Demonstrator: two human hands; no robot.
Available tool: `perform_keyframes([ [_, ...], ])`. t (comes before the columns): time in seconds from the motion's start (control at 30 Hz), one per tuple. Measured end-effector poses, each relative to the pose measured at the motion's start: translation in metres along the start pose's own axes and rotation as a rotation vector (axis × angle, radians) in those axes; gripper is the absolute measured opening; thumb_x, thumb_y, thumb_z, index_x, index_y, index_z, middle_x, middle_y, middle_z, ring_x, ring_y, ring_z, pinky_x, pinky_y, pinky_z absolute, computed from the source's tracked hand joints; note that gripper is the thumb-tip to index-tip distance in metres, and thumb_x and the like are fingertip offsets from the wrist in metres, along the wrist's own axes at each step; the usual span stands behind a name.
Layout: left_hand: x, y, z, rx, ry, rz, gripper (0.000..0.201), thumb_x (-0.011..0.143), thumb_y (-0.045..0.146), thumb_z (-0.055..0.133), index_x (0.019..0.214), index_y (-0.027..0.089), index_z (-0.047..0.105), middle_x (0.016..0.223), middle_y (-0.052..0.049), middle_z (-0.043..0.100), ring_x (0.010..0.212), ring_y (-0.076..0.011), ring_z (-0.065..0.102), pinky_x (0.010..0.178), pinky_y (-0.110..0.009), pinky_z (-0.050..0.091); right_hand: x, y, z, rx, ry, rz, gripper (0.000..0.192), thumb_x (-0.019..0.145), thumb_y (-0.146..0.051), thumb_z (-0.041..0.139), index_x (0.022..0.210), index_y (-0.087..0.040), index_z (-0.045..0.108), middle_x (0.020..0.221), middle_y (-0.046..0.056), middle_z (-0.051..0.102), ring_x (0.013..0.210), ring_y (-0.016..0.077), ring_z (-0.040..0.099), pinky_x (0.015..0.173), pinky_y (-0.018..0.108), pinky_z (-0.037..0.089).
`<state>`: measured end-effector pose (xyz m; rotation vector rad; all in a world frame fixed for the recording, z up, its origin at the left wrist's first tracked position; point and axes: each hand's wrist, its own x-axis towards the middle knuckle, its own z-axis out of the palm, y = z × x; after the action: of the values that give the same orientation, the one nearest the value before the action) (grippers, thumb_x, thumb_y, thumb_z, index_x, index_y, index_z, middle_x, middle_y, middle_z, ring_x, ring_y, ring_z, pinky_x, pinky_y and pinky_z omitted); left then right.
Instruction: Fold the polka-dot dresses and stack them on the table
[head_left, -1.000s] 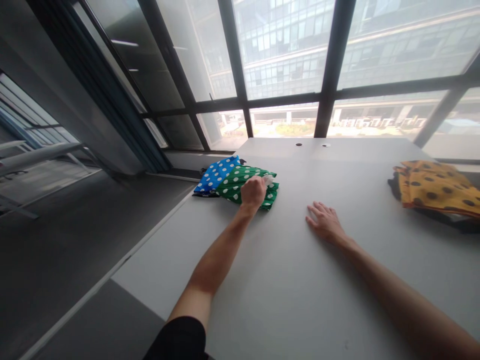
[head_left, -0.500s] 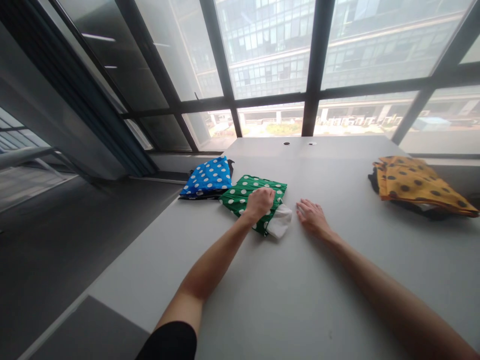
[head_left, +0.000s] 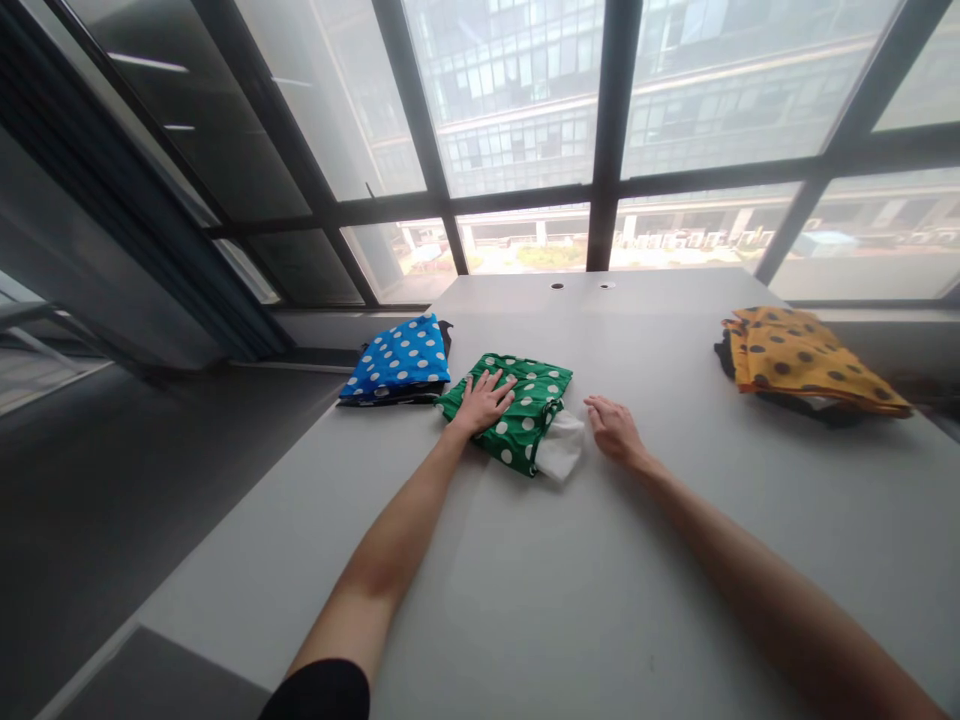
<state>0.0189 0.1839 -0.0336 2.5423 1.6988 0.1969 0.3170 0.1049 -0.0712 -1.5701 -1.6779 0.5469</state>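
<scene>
Green cloth with white dots lies folded on the bench, near the middle. It looks to me as if putting it down is done, since it sits flat and nothing lifts it. It is not opened up yet, and a white piece pokes out from its near right side. I cannot tell how much is left to do.

Your left hand is spread on the left part of the green cloth. Its grip is open wide and has hold of nothing. Your right hand rests on the bench, just right of the white piece and not touching it. That grip is loose and looks like it holds nothing.

To the far left sits a blue cloth, also dotted, close to the green one's left corner. I cannot tell if they touch. Far to the right, well apart, is a yellow cloth with dark dots. Big windows stand past the bench.

Half a second ago, your left hand was a fist farther right on the green cloth. A second ago, that cloth lay right up against the blue one.
</scene>
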Motion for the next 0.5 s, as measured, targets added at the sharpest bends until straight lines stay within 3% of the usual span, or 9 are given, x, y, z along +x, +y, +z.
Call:
perform_keyframes([
  [0.17, -0.013, 0.075, 0.016, -0.019, 0.112, -0.027, 0.055, 0.107, 0.049, 0.037, 0.158, 0.033, 0.050, 0.171, -0.006, 0.033, 0.160, -0.0387, 0.019, 0.126, -0.069, 0.012, 0.017, 0.007, -0.015, 0.186, 0.072, 0.026, 0.056, 0.102, -0.047, 0.032, 0.129, -0.016, 0.070, 0.133, 0.014, 0.072, 0.121, 0.0265, 0.066, 0.107, 0.042, 0.050],
  [0.3, -0.037, 0.141, 0.033, -0.081, 0.184, -0.085, 0.060, 0.103, 0.042, 0.045, 0.159, 0.021, 0.049, 0.171, -0.015, 0.029, 0.159, -0.0451, 0.015, 0.124, -0.073, 0.009, 0.028, 0.020, -0.039, 0.309, 0.084, 0.021, 0.054, 0.092, -0.060, 0.049, 0.110, -0.016, 0.075, 0.114, 0.010, 0.079, 0.105, 0.0274, 0.071, 0.094, 0.040, 0.056],
  [0.37, -0.051, 0.164, 0.036, -0.128, 0.161, 0.026, 0.065, 0.103, 0.043, 0.047, 0.162, 0.019, 0.042, 0.173, -0.016, 0.023, 0.161, -0.0431, 0.009, 0.125, -0.072, 0.008, 0.030, 0.027, -0.049, 0.352, 0.079, 0.028, 0.052, 0.084, -0.064, 0.060, 0.099, -0.016, 0.076, 0.098, 0.008, 0.080, 0.091, 0.0268, 0.071, 0.083, 0.039, 0.058],
  [0.5, -0.071, 0.181, 0.031, -0.172, 0.077, 0.512, 0.067, 0.106, 0.050, 0.044, 0.167, 0.028, 0.029, 0.175, -0.008, 0.022, 0.163, -0.0294, 0.008, 0.131, -0.059, 0.006, 0.031, 0.037, -0.058, 0.431, 0.102, 0.053, 0.053, 0.073, -0.065, 0.074, 0.096, -0.017, 0.075, 0.093, 0.008, 0.080, 0.084, 0.0256, 0.071, 0.076, 0.037, 0.059],
])
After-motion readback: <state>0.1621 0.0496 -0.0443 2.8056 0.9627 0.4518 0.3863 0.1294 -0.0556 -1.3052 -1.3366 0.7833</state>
